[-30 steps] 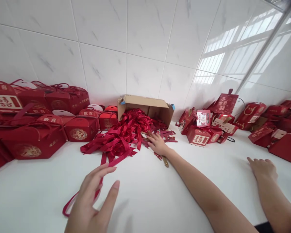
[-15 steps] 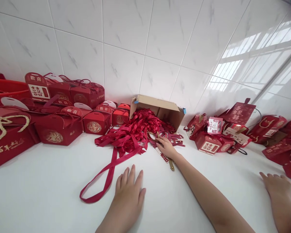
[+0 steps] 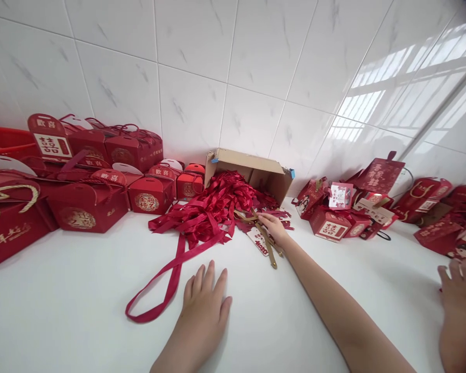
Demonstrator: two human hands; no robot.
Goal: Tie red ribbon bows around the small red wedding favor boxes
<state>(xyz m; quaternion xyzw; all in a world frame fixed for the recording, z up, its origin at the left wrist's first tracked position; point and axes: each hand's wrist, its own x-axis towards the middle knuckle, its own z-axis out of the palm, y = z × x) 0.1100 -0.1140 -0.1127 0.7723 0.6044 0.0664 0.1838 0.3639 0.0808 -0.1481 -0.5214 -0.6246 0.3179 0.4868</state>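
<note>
My left hand [image 3: 207, 316] lies flat on the white table, fingers spread, holding nothing. Just beyond it, a loop of dark red ribbon [image 3: 173, 282] trails from a heap of ribbons [image 3: 217, 207]. My right hand [image 3: 275, 228] reaches to the right side of that heap. Its fingers close on narrow gold-brown straps [image 3: 269, 248] with small studs near their ends; the fingertips are partly hidden among them. Under the straps lies a white tag with red characters [image 3: 257, 241].
Behind the heap, a cardboard box [image 3: 252, 160] lies on its side against the tiled wall. Red gift boxes [image 3: 88, 207] line the left; more red boxes [image 3: 332, 226] are piled at right. Another person's hand [image 3: 462, 300] is at the right edge, near a red box.
My right hand has shifted slightly right, and more of the gold-brown straps shows beside it. My left hand stays put. The other person's hand has moved right, up to the red boxes.
</note>
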